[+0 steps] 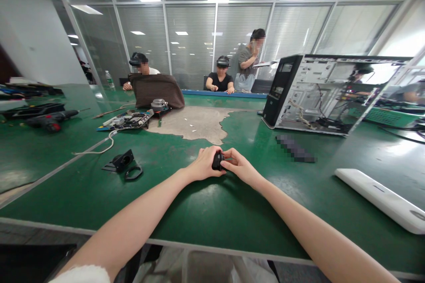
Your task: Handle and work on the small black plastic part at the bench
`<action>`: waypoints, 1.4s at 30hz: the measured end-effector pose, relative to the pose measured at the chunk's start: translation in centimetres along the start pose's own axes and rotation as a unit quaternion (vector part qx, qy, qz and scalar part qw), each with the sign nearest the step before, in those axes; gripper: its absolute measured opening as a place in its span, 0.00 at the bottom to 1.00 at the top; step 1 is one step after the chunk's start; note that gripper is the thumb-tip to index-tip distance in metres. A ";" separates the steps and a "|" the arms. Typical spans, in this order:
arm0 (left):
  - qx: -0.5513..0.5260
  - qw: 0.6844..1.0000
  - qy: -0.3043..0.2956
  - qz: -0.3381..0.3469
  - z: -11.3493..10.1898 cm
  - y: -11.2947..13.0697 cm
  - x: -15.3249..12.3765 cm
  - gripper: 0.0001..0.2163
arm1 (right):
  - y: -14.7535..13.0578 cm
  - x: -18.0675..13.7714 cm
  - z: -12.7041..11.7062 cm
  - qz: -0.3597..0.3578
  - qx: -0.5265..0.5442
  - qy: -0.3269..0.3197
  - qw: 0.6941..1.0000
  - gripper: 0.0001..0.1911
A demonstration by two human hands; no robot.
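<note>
A small black round part point(217, 161) sits between my two hands, just above or on the green table point(186, 212); its exact kind is hidden by my fingers. My left hand point(206, 162) wraps round it from the left. With thumb and fingertips, my right hand point(239, 166) pinches its right side. Left of my hands lie a black bracket point(122, 162) with a round hole and a black ring point(134, 173).
An open computer case point(308, 93) stands at the back right. Nearer lie a white elongated device point(378, 196) and a dark blurred object point(295, 148). A circuit board point(128, 121) and a power drill point(53, 119) are at left. Several people sit or stand beyond the table.
</note>
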State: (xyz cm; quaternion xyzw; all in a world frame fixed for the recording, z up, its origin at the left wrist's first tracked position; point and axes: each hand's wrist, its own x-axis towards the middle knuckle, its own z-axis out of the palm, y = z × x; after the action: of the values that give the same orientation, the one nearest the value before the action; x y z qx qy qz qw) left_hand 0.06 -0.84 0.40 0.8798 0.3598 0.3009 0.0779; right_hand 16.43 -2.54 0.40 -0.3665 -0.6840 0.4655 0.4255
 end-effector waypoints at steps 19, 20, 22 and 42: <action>-0.004 1.000 -0.002 -0.001 0.0 0.0 0.0 0.26 | -0.2 0.0 0.2 0.002 0.025 0.013 1.000 0.14; -0.004 1.000 -0.002 -0.001 0.0 0.0 0.0 0.26 | -0.1 0.1 0.2 0.001 0.025 0.018 1.000 0.13; -0.006 1.000 0.000 -0.002 0.0 0.0 0.0 0.27 | 0.2 0.2 0.3 0.003 0.021 0.033 0.999 0.12; -0.005 1.000 0.004 -0.003 0.0 0.0 0.0 0.27 | 0.8 0.5 0.3 0.007 0.012 0.053 0.999 0.11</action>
State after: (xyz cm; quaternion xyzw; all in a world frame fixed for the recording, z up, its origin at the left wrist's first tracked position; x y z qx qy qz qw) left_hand 0.05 -0.83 0.39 0.8769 0.3615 0.3061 0.0819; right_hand 16.09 -1.97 -0.29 -0.3898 -0.6524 0.4569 0.4622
